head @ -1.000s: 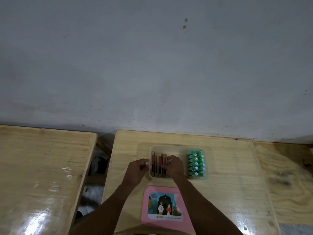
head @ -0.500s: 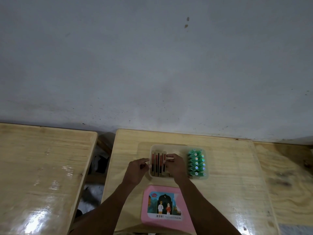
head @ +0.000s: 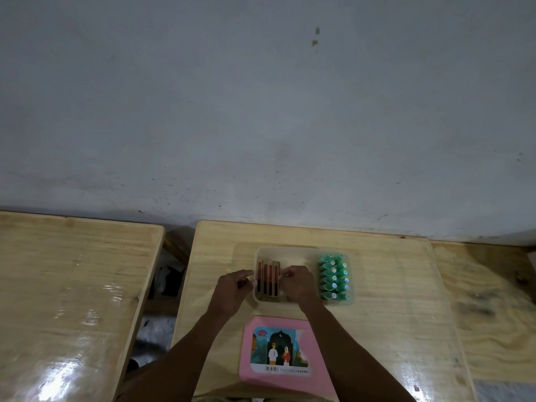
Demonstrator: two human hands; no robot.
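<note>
Lipsticks (head: 268, 278) between left hand (head: 232, 290), right hand (head: 297, 285); tray (head: 298, 255) edge

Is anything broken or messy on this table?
Mostly tidy. The sticker on the pink box looks torn at its upper right corner, where the edge is ragged. The red tubes and green bottles lie in neat rows in the tray, between the left hand and right hand.

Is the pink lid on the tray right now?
No, the pink lid lies flat on the table, in front of the open tray.
</note>
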